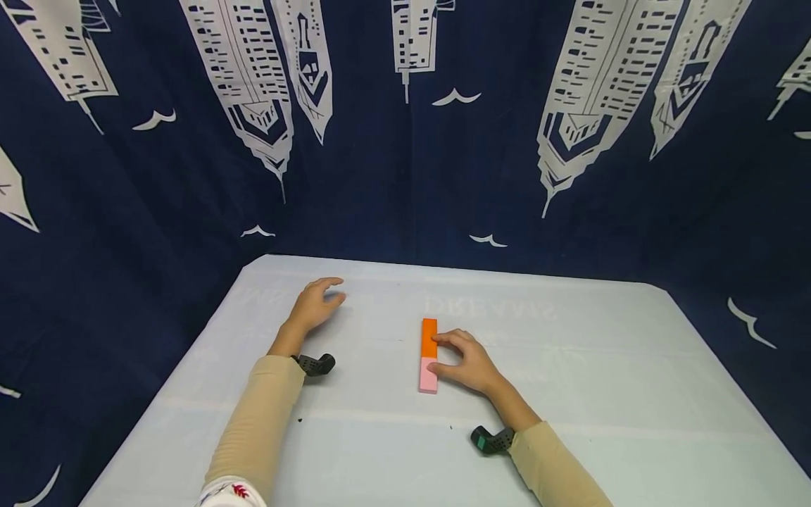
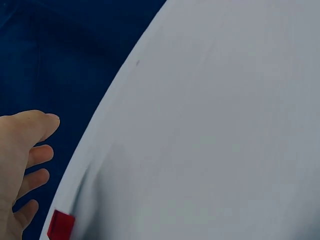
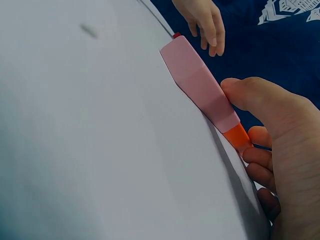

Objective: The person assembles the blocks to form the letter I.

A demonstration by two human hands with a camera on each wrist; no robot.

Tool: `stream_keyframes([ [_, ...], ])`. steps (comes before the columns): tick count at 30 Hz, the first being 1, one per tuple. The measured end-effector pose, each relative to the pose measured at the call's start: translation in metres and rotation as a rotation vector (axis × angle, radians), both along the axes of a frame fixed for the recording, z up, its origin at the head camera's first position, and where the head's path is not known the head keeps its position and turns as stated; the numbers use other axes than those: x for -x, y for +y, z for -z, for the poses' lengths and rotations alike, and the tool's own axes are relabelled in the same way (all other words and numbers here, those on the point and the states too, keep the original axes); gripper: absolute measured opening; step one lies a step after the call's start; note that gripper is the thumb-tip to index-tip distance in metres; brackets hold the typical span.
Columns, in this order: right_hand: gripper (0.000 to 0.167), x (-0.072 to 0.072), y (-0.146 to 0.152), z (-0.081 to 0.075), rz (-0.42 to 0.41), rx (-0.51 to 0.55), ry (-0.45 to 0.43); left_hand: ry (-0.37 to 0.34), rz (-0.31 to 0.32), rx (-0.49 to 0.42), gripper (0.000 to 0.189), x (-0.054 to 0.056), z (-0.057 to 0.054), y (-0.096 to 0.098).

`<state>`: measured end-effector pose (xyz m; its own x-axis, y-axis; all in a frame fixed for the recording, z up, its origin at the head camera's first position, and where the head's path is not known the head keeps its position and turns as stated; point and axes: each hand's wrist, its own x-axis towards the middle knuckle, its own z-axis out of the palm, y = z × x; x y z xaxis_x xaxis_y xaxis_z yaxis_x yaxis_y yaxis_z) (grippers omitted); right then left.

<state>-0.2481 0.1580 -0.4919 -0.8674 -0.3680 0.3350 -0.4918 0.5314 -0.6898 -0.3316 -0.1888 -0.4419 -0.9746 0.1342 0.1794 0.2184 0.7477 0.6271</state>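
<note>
Head: bar (image 1: 429, 357), long axis seemingly forward

From here I see the pink block (image 1: 427, 384) and the orange block (image 1: 429, 328) as smooth and mostly dull, but I can't tell if they are plastic or painted wood. The white table (image 1: 374, 451) looks smooth to me, and the blue curtain (image 1: 412, 183) looks like dull cloth. I see soft cloth sleeves (image 1: 256, 419) and dull, plastic-looking black bands (image 1: 494, 440) with little holes.
</note>
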Motion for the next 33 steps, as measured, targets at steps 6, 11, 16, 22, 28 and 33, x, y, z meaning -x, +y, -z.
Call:
stream_keyframes([
  [6, 0.053, -0.001, -0.001, 0.001, -0.014, 0.001, 0.013, 0.066, -0.039, 0.012, 0.040, 0.000, 0.010, -0.019],
  [11, 0.053, -0.001, -0.001, 0.000, -0.021, 0.003, 0.022, 0.095, -0.079, 0.026, 0.038, 0.001, 0.014, -0.031],
  [16, 0.053, -0.002, 0.000, -0.001, -0.012, -0.007, 0.023, 0.067, -0.111, 0.026, 0.043, 0.001, 0.018, -0.037],
  [22, 0.054, -0.001, 0.002, 0.000, -0.002, -0.016, 0.022, 0.021, -0.127, 0.043, 0.046, 0.003, 0.021, -0.040],
  [28, 0.054, -0.001, 0.001, 0.000, -0.007, -0.012, 0.019, 0.009, -0.128, 0.051, 0.045, 0.004, 0.022, -0.042],
  [33, 0.053, 0.000, 0.001, 0.001, -0.002, -0.011, 0.025, 0.003, -0.120, 0.049, 0.044, 0.004, 0.024, -0.043],
])
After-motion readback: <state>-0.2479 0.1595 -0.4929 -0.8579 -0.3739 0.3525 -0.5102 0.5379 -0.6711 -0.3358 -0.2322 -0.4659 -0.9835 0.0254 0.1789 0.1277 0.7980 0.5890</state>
